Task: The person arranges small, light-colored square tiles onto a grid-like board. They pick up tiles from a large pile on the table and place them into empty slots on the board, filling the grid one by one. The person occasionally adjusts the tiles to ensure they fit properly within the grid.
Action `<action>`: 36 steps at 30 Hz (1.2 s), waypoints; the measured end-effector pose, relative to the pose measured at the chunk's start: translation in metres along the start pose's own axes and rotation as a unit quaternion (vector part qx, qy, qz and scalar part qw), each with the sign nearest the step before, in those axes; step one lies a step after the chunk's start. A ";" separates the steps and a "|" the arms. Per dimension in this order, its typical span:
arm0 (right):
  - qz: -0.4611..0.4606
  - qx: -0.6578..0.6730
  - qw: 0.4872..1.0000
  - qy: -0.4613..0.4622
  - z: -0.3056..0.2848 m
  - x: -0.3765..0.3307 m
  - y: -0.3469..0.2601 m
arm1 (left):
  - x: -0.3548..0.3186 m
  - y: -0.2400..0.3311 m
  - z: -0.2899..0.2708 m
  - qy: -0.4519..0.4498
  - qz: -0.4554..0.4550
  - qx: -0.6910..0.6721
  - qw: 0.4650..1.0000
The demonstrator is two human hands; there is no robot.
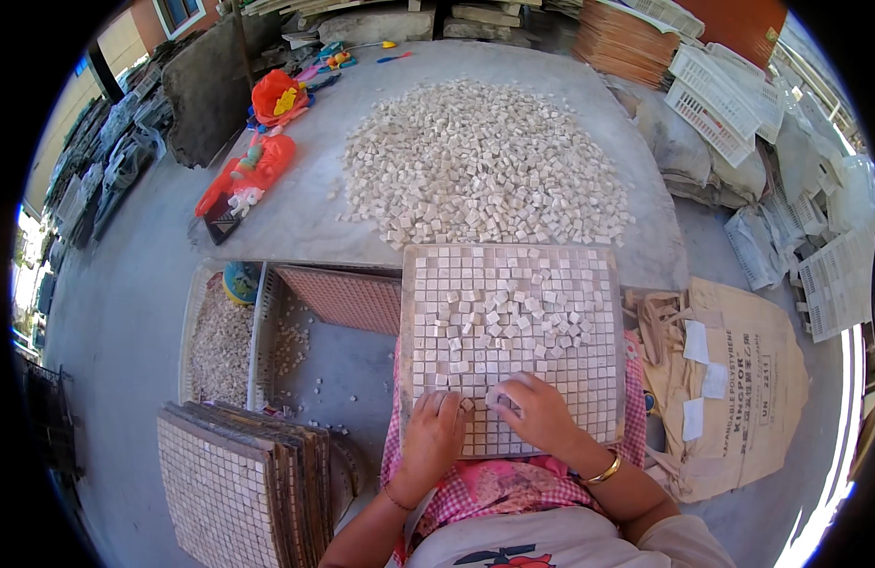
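Note:
A square grid tray (418, 352) lies across my lap, its far edge against the table. Small pale stone tiles fill many of its cells, and a loose heap of stone tiles (513, 317) lies over the middle. My left hand (435, 431) rests on the tray's near left part, fingers bent and close together, with a small stone tile (467, 404) at the fingertips. To its right, my right hand (537, 412) curls over the near rows, thumb and forefinger drawn together. What lies between those fingers is too small to make out.
A large pile of tiles (485, 161) covers the table (362, 241) ahead. Left stand a white crate (262, 346) of tiles and stacked filled grids (220, 483). Red plastic bags (253, 175) lie at the table's left. A sack (740, 398) and white baskets (716, 104) are right.

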State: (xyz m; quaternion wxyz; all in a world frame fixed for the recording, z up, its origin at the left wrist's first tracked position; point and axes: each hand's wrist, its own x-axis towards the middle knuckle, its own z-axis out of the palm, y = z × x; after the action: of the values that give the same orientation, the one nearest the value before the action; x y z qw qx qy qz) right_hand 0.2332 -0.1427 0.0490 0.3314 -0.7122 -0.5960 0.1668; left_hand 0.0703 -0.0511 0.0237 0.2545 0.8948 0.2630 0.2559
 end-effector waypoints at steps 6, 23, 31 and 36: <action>0.004 0.015 1.000 -0.004 0.001 -0.001 -0.003 | 0.002 0.003 -0.001 -0.017 0.002 0.007 1.000; -0.057 -0.050 0.997 -0.030 0.019 -0.001 -0.006 | 0.000 0.000 -0.007 -0.060 -0.032 0.011 0.998; -0.042 -0.049 0.998 0.021 0.019 0.001 0.001 | -0.016 0.007 -0.020 -0.012 -0.054 -0.047 0.997; -0.042 -0.037 0.998 0.017 0.012 -0.001 0.010 | -0.016 0.012 -0.008 -0.009 -0.017 -0.026 0.999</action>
State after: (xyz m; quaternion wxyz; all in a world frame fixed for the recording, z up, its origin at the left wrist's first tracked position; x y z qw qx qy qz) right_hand 0.2330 -0.1409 0.0333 0.3219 -0.7009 -0.6253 0.1186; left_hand 0.0585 -0.0671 0.0317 0.2845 0.8854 0.2693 0.2503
